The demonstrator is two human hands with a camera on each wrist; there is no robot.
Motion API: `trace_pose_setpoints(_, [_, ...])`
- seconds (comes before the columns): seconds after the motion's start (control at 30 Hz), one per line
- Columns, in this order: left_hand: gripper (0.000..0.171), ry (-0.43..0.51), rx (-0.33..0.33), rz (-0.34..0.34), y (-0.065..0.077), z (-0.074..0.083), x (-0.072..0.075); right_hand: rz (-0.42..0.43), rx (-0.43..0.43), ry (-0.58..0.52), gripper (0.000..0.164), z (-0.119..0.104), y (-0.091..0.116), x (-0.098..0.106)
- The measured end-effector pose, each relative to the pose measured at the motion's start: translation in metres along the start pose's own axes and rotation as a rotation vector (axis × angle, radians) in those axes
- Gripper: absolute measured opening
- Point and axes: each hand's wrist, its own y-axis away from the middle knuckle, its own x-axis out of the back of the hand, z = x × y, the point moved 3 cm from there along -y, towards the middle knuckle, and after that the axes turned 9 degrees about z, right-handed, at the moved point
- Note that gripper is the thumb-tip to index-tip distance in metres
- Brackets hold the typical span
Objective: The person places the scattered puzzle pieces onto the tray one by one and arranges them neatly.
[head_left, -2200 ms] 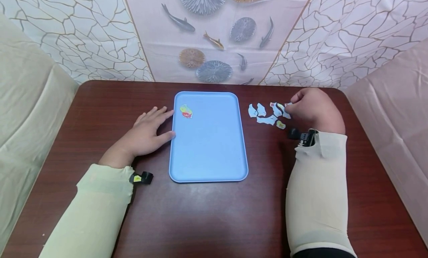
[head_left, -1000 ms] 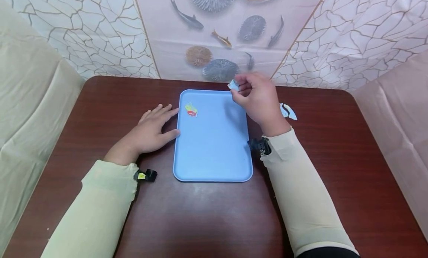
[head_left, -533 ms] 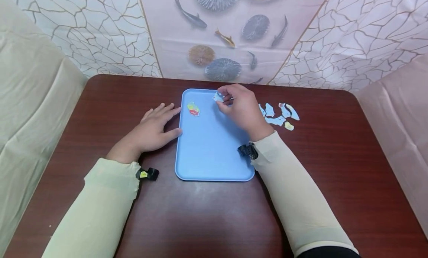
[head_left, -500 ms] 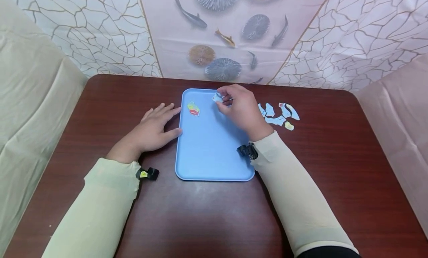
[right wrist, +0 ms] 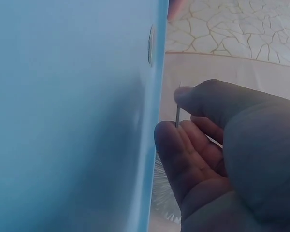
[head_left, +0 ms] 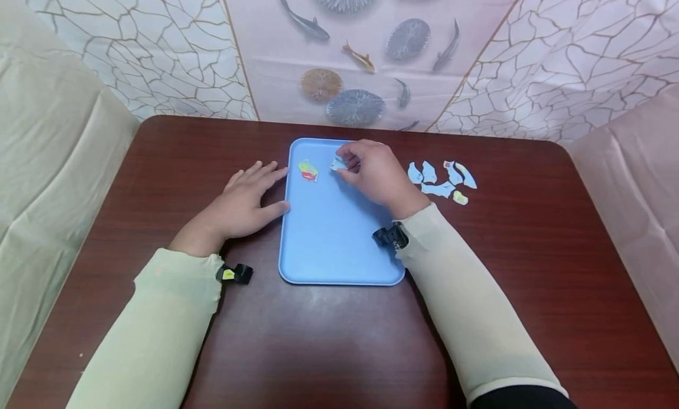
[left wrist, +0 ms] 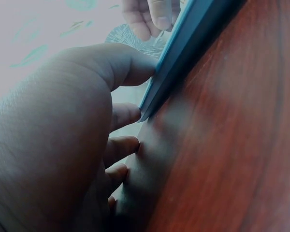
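Observation:
My right hand (head_left: 378, 176) pinches a small light-blue puzzle piece (head_left: 338, 164) over the upper part of the blue tray (head_left: 339, 250). In the right wrist view the piece (right wrist: 177, 115) shows edge-on between thumb and fingertips, off the tray's surface. A yellow, green and red patch of puzzle (head_left: 308, 171) lies near the tray's upper left corner; whether it is one piece or several joined cannot be told. My left hand (head_left: 233, 208) lies spread on the table, its thumb and forefinger touching the tray's left edge. The left wrist view shows that thumb (left wrist: 140, 67) against the rim.
Right of the tray, several loose puzzle pieces (head_left: 437, 189) lie in a cluster on the dark wooden table (head_left: 339, 344), mostly light blue, one largely yellow (head_left: 460, 198). A patterned cloth (head_left: 366, 49) hangs behind the table's far edge.
My right hand has picked a light-blue puzzle piece from the cluster and carried it left over the tray, lower and closer to the coloured patch. My left hand stays at the tray's edge.

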Motion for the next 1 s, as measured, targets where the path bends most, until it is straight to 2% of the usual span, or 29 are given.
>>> trace_pose_setpoints(0.5, [0.08,-0.001,0.001,0.002,0.0,0.002,0.001,-0.125,-0.013,0.051,0.038,-0.006,-0.008,-0.01])
trace_pose_setpoints(1.0, [0.08,-0.002,0.006,0.003,-0.001,0.002,0.001,-0.16,-0.004,0.1,0.039,-0.007,-0.011,-0.016])
